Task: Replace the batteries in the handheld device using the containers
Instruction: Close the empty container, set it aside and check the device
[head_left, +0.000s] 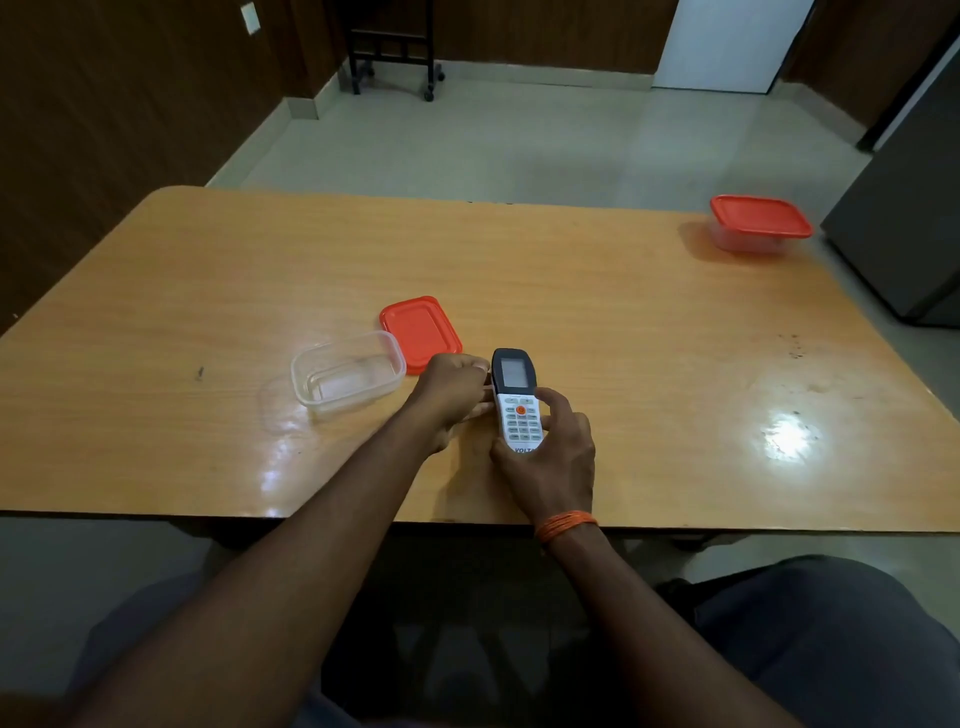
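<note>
Both hands grip the remote (517, 400) — right hand (550, 457) curled round it, left hand (452, 389) pinching its side.

Red lid (421, 332), clear container (348, 374), white-and-grey remote (517, 400), orange table (623, 338)

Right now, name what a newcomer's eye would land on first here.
First, the white and dark grey remote control near the wooden table's front edge, gripped by the right hand, the left hand against its side. Left of it stands an open clear plastic container beside its loose orange lid. A lidded container sits at the far right corner.
</note>
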